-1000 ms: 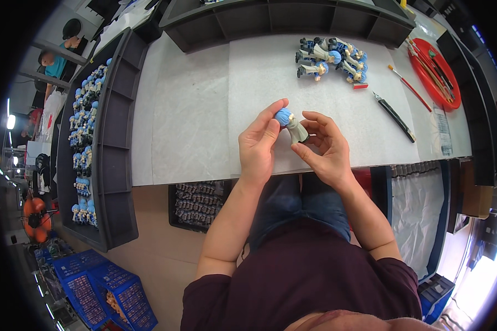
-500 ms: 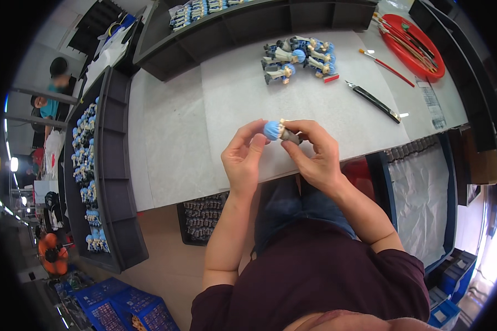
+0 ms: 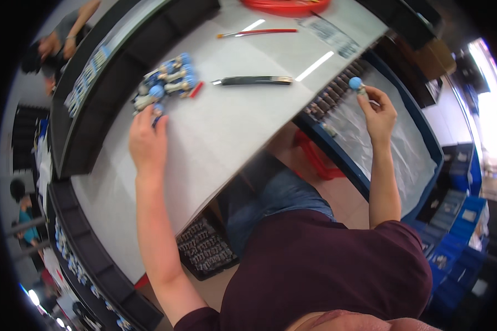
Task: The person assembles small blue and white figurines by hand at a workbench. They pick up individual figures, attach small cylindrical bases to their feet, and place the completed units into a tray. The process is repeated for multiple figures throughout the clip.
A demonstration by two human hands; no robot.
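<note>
In my right hand [image 3: 380,117], a small figurine with a round blue head [image 3: 355,83] is pinched between thumb and fingers. That hand is raised over a dark blue tray [image 3: 338,158] lined with clear plastic sheet, close to its rows of grey-brown pieces [image 3: 337,91]. At the left, my left hand [image 3: 148,140] has its thumb and fingers closed around one figurine [image 3: 158,112] at the near edge of a cluster of blue-and-white figurines [image 3: 176,77]. My fingers partly hide that figurine. A small red piece [image 3: 196,89] lies beside the cluster.
On the white-topped table [image 3: 221,132] lie a black craft knife [image 3: 254,80] and a red-handled paintbrush [image 3: 265,31]. A red dish [image 3: 287,5] stands at the far edge. Dark trays [image 3: 74,138] border the left side. Below the table are a black crate [image 3: 207,245] and a red stool [image 3: 317,160].
My view has turned to the right. The right hand has carried the figurine from over the table to above the tray. My left hand has left it and reached the cluster.
</note>
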